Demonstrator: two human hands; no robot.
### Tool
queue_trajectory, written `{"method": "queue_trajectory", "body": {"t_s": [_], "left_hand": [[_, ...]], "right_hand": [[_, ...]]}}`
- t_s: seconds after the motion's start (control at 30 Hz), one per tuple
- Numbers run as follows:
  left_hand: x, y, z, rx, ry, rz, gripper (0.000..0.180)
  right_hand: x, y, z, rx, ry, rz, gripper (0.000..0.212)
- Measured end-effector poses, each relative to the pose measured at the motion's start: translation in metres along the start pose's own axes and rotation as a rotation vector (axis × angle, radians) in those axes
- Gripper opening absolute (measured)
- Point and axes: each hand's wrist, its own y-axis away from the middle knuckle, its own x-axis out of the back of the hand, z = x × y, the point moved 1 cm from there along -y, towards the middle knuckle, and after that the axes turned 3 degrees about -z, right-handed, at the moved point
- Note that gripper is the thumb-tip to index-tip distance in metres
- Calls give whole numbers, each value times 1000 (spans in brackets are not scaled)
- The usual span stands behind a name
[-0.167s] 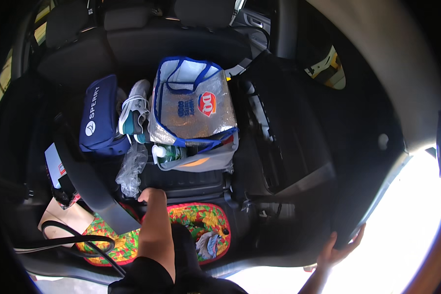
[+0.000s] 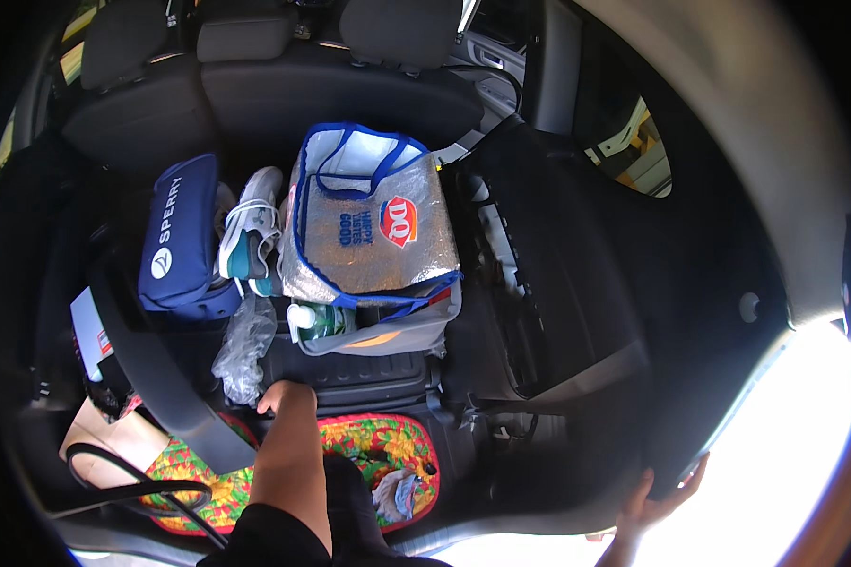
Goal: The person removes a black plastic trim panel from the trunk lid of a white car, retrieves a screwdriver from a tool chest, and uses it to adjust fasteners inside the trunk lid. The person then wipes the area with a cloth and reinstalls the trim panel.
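Inside a car's cargo area, my left hand [image 2: 287, 395] reaches down by the front edge of a black ribbed floor panel [image 2: 350, 370]. It is just right of a crumpled clear plastic bag [image 2: 243, 359]; its fingers are mostly hidden, only the thumb side showing. At the right, my right hand [image 2: 654, 503] rests by the edge of the car's opening, fingers spread and nothing in them. Beyond the left hand stand a silver insulated bag [image 2: 350, 250] with blue trim, a grey bag [image 2: 388, 338] holding a green bottle [image 2: 320, 321], and grey-teal sneakers [image 2: 252, 227].
A navy zip case [image 2: 182, 231] lies left of the sneakers. A black curved panel [image 2: 165, 378] leans across the left side, near a beige bag [image 2: 113, 444] with black handles. Colourful red-edged quilted mats [image 2: 373, 437] lie in front. Dark seat backs [image 2: 340, 99] close the far side.
The whole view has shifted, so the things sit slightly lower in the picture. Both hands keep about the same places among them.
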Motion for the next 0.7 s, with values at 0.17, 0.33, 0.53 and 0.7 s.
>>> {"method": "queue_trajectory", "body": {"t_s": [0.17, 0.33, 0.53, 0.7], "left_hand": [[-10, -11, -7, -4, -44, -13, 82], [-5, -9, -7, -19, -24, -8, 82], [-12, -9, -11, -4, 67, 56, 82], [-22, -19, -13, 30, 41, 52, 82]], "right_hand": [[-2, 1, 9, 54, 106, 23, 85], [-9, 4, 16, 20, -62, 50, 90], [-6, 5, 8, -40, -85, 12, 94], [-3, 2, -1, -29, -218, -1, 95]]}}
